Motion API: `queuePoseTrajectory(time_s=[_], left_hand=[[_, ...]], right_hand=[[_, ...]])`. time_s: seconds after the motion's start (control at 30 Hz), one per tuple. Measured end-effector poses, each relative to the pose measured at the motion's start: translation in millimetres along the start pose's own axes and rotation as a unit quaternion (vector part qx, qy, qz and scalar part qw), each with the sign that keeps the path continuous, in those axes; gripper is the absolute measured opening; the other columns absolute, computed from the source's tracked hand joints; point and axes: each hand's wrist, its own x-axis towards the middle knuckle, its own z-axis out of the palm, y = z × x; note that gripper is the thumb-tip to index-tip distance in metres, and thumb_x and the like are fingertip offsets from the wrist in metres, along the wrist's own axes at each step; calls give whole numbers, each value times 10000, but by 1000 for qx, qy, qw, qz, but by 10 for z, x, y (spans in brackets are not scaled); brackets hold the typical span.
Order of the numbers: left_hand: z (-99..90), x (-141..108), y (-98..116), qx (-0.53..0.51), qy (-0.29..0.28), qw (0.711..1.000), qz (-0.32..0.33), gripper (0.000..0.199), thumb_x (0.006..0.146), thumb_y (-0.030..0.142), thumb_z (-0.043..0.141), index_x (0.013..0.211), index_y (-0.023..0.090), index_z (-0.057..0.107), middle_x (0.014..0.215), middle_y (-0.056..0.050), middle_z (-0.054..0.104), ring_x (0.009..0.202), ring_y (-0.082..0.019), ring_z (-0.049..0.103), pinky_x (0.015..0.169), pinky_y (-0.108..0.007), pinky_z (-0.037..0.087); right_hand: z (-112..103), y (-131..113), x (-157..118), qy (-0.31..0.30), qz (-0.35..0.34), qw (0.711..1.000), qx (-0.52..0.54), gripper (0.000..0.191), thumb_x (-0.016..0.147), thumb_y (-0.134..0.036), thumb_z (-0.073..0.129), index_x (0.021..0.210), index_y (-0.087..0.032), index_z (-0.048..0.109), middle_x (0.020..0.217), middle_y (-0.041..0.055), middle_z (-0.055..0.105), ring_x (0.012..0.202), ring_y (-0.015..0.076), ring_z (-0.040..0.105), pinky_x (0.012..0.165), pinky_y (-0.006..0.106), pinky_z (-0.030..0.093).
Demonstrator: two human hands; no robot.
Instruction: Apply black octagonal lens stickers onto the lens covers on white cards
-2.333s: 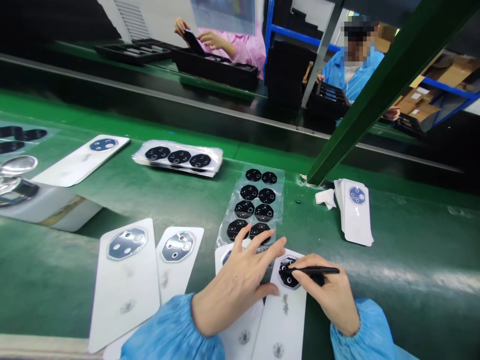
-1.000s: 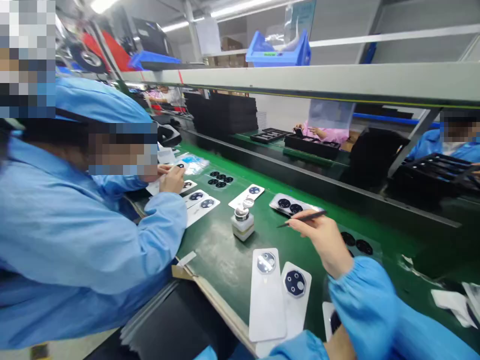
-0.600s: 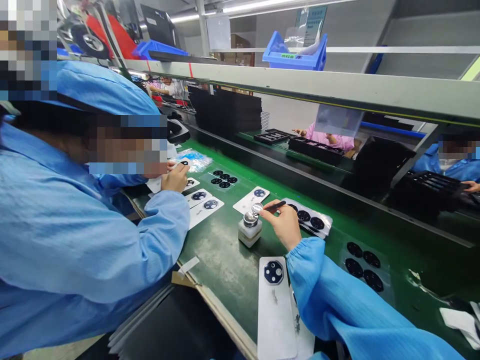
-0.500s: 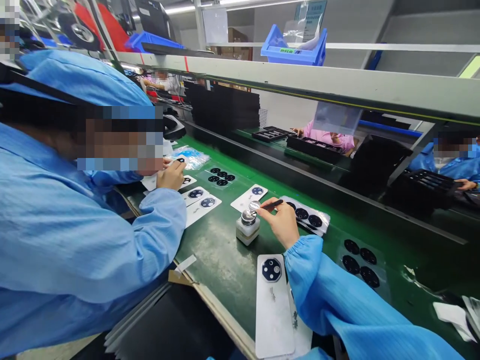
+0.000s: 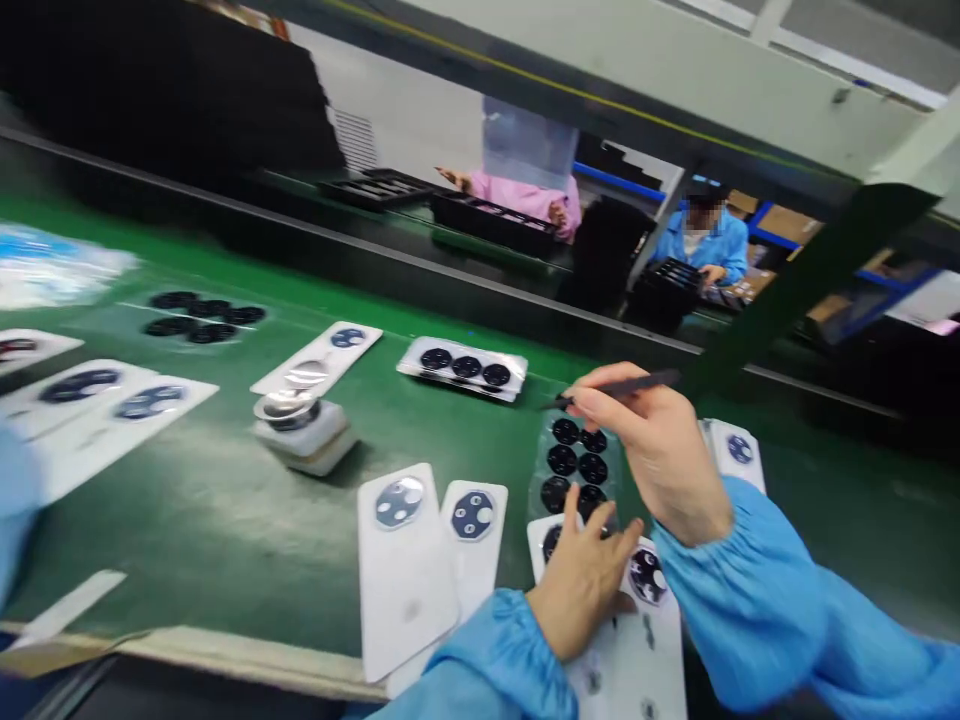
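Observation:
My right hand [image 5: 656,450] holds black tweezers [image 5: 626,386] in a pinch, their tips just above a clear sheet of black round pieces [image 5: 562,460]. Below it my left hand [image 5: 585,575] rests with fingers spread on white phone-shaped panels [image 5: 649,650], its fingertips at the lower edge of the sheet. Dark camera discs show at the tops of these panels. Two more white panels [image 5: 409,590] lie to the left, overlapping. A white bottle [image 5: 304,440] with a shiny metal top and raised lid stands farther left.
A strip with three black discs [image 5: 466,368] and a single white panel [image 5: 330,355] lie toward the back. More panels [image 5: 112,420], another disc sheet [image 5: 202,318] and plastic bags [image 5: 60,265] are at left. A co-worker's blue sleeve [image 5: 15,500] shows at the left edge.
The view has turned right. My right hand has moved from the bottle to above the disc sheet, still with the tweezers. My left hand has come into view on the panels.

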Motion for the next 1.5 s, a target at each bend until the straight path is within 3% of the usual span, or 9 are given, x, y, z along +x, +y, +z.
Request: queuePoseTrajectory(time_s=[0.13, 0.27, 0.37, 0.73, 1.5], left_hand=[[147, 53, 89, -54, -17, 998, 7, 794, 696, 415, 772, 1331, 168, 365, 1133, -86, 660, 1245, -322, 449, 1059, -687, 189], [107, 20, 39, -71, -14, 997, 3, 794, 674, 321, 804, 1315, 177, 357, 1226, -89, 616, 1236, -331, 463, 1058, -686, 193], [85, 14, 35, -74, -10, 997, 9, 713, 727, 298, 766, 1304, 198, 360, 1241, -91, 607, 1240, -325, 464, 1058, -679, 201], [126, 1, 37, -74, -22, 997, -4, 755, 721, 268, 774, 1332, 225, 333, 1234, -50, 615, 1263, -308, 423, 1081, -659, 120], [88, 9, 53, -56, -51, 997, -7, 679, 758, 251, 736, 1320, 226, 356, 1260, -74, 593, 1283, -304, 408, 1090, -660, 110]], right_hand=[[-798, 458, -788, 200, 82, 976, -28, 196, 714, -350, 750, 791, -191, 664, 795, 15, 657, 711, 144, 605, 607, 241, 475], [-1100, 1020, -1333, 240, 157, 955, -78, 250, 687, -392, 762, 776, -174, 674, 699, 13, 642, 633, 148, 590, 591, 257, 489], [-1120, 1182, -1432, 213, 177, 957, -87, 267, 687, -419, 751, 759, -174, 672, 703, 19, 651, 661, 168, 612, 620, 271, 508], [-1140, 1223, -1403, 164, 196, 961, -107, 224, 752, -398, 695, 794, -180, 663, 733, 23, 664, 676, 170, 627, 626, 266, 506], [-1115, 1168, -1397, 153, 208, 958, -126, 216, 778, -398, 664, 794, -183, 650, 727, 28, 667, 681, 180, 626, 625, 275, 510]])
